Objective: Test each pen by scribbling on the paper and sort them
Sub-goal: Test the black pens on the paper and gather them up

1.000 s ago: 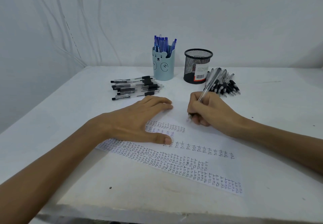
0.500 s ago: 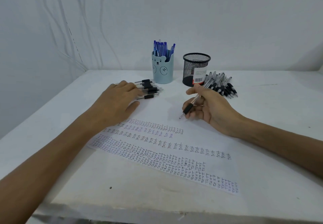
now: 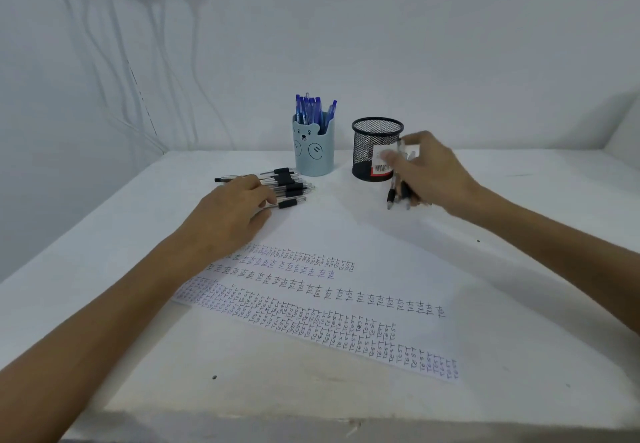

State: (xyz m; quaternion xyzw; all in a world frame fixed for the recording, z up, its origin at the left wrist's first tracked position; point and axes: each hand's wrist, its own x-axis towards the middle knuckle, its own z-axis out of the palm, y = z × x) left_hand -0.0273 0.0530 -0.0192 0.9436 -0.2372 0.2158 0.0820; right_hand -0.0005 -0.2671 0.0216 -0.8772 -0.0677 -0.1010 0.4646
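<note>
Sorting step, by the look of it: right hand (image 3: pixel 433 169) is up beside the black mesh cup (image 3: pixel 374 145), fingers curled round a black-grip pen (image 3: pixel 392 188) hanging tip-down just in front of the cup's barcode label. Motion blur there, so I cannot tell if a second pen is in the same grasp. Left hand (image 3: pixel 235 210) lies with relaxed fingers across the pen pile (image 3: pixel 291 186) on the table (image 3: pixel 554 207), left of the bear cup (image 3: pixel 313 152), which stands full of blue pens (image 3: pixel 311 110). Mesh cup looks empty from this angle. Paper (image 3: pixel 363 235) sits in front, its near part covered in rows of test scribbles, the far part bare. To do this well: decide which pile or cup this pen belongs to before letting go. If it goes in the mesh cup, lift the tip over the rim first and drop it straight, since a light cup like that likely tips if bumped sideways. Keep the left hand steady so the round barrels don't roll off the pile. Hold one pen only, so tested and untested ones don't mix.
</note>
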